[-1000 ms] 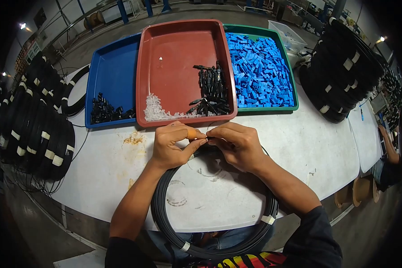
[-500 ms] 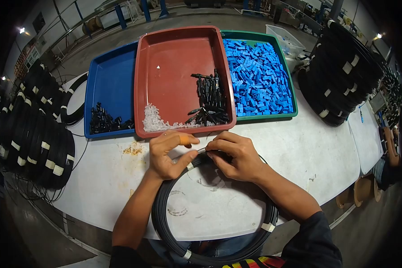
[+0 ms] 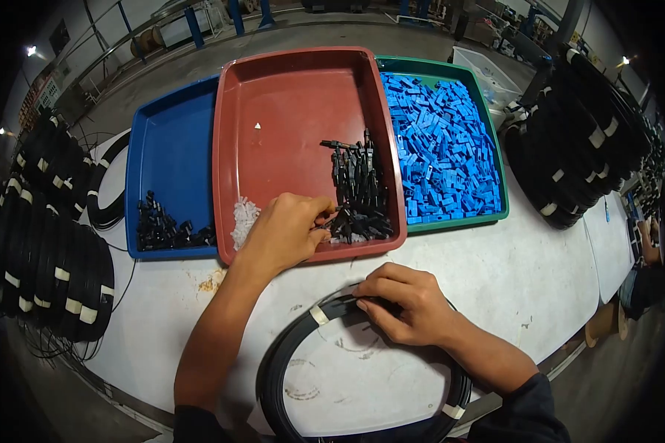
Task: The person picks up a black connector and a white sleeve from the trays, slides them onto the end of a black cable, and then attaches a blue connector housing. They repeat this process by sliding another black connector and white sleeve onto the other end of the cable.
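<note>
My left hand (image 3: 287, 230) reaches over the near rim of the red tray (image 3: 288, 96), its fingers bent together at the edge of a pile of black connector parts (image 3: 358, 177). What those fingers pinch, if anything, is too small to tell. My right hand (image 3: 400, 301) pinches a thin black cable end at the top of a large black cable coil (image 3: 275, 369). White tape bands (image 3: 318, 315) wrap the coil, which lies at the table's front edge. Small clear pieces (image 3: 244, 220) lie in the red tray, left of my left hand.
A blue tray (image 3: 171, 140) with small black parts stands left, a green tray (image 3: 499, 162) of blue clips (image 3: 443, 148) right. Stacked black coils (image 3: 59, 273) rise at the left, more coils (image 3: 576, 148) at the right. A clear bin (image 3: 488, 77) stands behind.
My left hand has left the cable coil and moved up into the red tray. My right hand stays at the coil's top with the cable end. The whole view has shifted slightly.
</note>
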A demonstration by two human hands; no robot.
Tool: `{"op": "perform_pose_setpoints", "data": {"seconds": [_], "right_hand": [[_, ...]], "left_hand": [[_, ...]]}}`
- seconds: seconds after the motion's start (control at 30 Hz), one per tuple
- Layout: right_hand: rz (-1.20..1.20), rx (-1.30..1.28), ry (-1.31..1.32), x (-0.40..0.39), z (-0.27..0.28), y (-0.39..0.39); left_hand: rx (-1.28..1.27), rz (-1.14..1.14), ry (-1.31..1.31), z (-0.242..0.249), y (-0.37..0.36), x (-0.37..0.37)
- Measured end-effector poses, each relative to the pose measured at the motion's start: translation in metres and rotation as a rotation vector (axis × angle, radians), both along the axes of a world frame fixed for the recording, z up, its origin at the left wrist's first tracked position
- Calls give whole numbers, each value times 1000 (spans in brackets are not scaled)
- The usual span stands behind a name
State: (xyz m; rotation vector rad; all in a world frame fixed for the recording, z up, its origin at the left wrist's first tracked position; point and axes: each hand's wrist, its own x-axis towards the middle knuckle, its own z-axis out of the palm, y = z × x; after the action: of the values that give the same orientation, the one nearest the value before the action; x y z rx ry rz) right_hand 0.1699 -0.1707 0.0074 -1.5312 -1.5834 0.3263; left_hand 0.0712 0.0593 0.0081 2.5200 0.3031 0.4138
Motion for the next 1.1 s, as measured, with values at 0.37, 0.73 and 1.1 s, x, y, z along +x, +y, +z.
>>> {"op": "perform_pose_setpoints", "data": {"seconds": [0.37,0.73,1.1], "right_hand": [[-1,-18,21,1,-1,1],[-111,35,50,-1,4,-3],[59,121,-122,-1,-8,-2]], "left_hand": [[18,22,-231,11,18,6],[-1044,24,-347,0,-26,-46],[-703,-52,-372,-29,-70,-72]]}}
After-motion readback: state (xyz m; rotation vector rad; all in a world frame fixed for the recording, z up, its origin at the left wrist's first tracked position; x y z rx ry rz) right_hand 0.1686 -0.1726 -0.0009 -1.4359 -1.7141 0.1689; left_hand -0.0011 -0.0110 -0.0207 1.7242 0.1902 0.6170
